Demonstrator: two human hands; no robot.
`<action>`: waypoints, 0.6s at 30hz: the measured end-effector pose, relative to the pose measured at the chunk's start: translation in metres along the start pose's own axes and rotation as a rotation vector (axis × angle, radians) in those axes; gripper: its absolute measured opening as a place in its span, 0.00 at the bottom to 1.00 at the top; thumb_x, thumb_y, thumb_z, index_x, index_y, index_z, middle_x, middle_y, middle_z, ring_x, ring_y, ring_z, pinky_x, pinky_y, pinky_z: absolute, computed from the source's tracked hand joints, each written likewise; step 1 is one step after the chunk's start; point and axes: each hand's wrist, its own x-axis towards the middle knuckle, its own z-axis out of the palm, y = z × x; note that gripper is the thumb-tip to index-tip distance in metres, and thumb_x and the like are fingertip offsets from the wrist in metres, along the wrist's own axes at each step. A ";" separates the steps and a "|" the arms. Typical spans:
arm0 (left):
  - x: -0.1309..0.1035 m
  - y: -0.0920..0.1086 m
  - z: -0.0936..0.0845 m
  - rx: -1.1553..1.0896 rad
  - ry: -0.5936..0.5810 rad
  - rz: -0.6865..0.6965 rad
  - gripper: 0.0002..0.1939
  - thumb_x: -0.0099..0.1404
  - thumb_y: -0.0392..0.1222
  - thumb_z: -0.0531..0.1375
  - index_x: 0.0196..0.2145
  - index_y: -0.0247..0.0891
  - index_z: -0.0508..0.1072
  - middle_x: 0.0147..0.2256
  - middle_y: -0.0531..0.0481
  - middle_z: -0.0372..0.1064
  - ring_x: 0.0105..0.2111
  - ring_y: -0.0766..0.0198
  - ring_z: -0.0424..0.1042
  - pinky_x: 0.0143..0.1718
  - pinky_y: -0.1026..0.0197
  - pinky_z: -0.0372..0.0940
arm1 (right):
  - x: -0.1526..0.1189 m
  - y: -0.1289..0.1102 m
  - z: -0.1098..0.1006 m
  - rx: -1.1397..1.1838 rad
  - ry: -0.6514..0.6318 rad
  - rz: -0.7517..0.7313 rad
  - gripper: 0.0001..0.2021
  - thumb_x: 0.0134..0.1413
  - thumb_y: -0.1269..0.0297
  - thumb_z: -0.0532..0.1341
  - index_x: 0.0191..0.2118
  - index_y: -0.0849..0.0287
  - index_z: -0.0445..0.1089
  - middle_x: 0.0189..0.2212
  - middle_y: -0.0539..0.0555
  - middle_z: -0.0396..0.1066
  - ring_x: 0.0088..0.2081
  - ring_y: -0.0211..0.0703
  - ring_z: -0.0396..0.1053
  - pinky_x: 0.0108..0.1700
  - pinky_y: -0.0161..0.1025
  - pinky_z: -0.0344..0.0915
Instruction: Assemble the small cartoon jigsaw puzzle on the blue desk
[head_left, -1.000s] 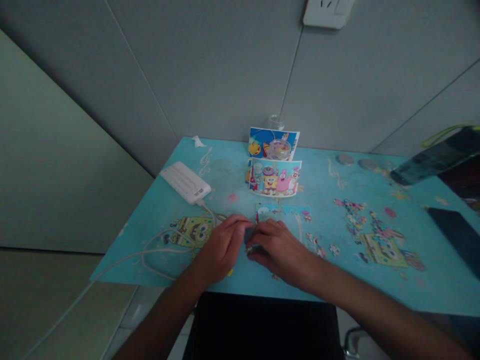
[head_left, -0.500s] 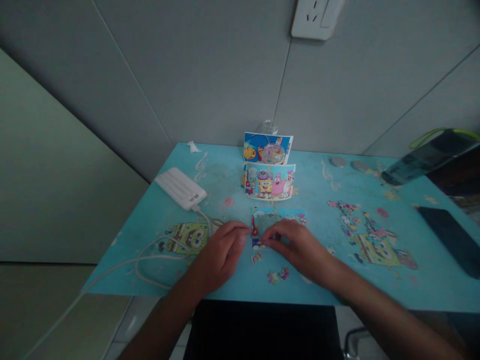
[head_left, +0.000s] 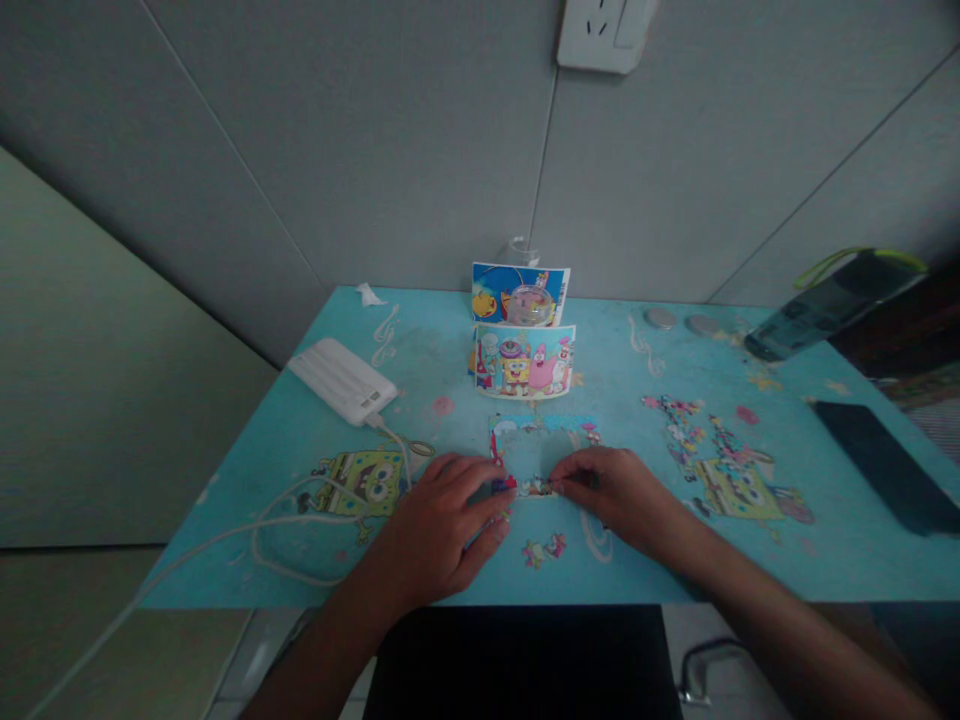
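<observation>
A partly assembled jigsaw puzzle [head_left: 544,421] lies on the table, its pieces forming a thin frame around a bare middle. My left hand [head_left: 457,515] rests at its lower left corner, fingers spread and fingertips touching the pieces there. At the bottom edge, my right hand [head_left: 611,485] pinches a small puzzle piece [head_left: 553,486], mostly covered by the fingertips. Just below the frame are loose puzzle pieces [head_left: 544,550]. Behind it stands a picture card [head_left: 523,362] with cartoon figures, and a second blue card [head_left: 491,290] is farther back.
More loose pieces [head_left: 679,425] are heaped at the right, near a dark phone [head_left: 885,465]. A bottle [head_left: 825,300] lies tilted at the back right. On the left sits a white power bank [head_left: 343,380] with a cable [head_left: 255,522]. A clear round container [head_left: 529,305] rests by the cards.
My right hand has shifted right along the puzzle's bottom edge. The left hand's fingers have spread and come down over the lower left corner. The view has turned slightly right.
</observation>
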 end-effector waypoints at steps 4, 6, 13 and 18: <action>-0.001 -0.001 0.001 0.004 -0.035 -0.007 0.18 0.73 0.43 0.56 0.57 0.42 0.73 0.56 0.41 0.68 0.57 0.48 0.65 0.58 0.40 0.61 | 0.002 0.001 0.002 -0.032 0.038 -0.026 0.07 0.61 0.69 0.63 0.38 0.54 0.81 0.33 0.50 0.80 0.34 0.42 0.76 0.39 0.38 0.68; -0.001 -0.002 0.000 0.002 -0.044 -0.009 0.18 0.73 0.43 0.56 0.58 0.42 0.73 0.56 0.41 0.68 0.57 0.48 0.65 0.58 0.40 0.61 | 0.002 0.001 0.003 -0.055 0.051 -0.028 0.07 0.60 0.69 0.64 0.37 0.54 0.81 0.33 0.50 0.80 0.34 0.42 0.75 0.38 0.38 0.68; -0.001 0.000 -0.001 -0.013 -0.042 -0.018 0.17 0.73 0.44 0.57 0.57 0.42 0.73 0.55 0.42 0.68 0.57 0.49 0.65 0.58 0.41 0.61 | 0.006 0.002 0.008 -0.156 0.086 -0.021 0.02 0.58 0.66 0.67 0.34 0.54 0.79 0.31 0.51 0.78 0.34 0.44 0.73 0.38 0.39 0.66; -0.001 0.000 -0.001 -0.028 -0.027 -0.022 0.17 0.72 0.42 0.57 0.57 0.44 0.74 0.55 0.42 0.68 0.56 0.49 0.66 0.57 0.41 0.62 | 0.004 0.000 0.010 -0.170 0.144 -0.070 0.02 0.60 0.67 0.66 0.37 0.55 0.77 0.33 0.52 0.77 0.38 0.45 0.74 0.43 0.41 0.67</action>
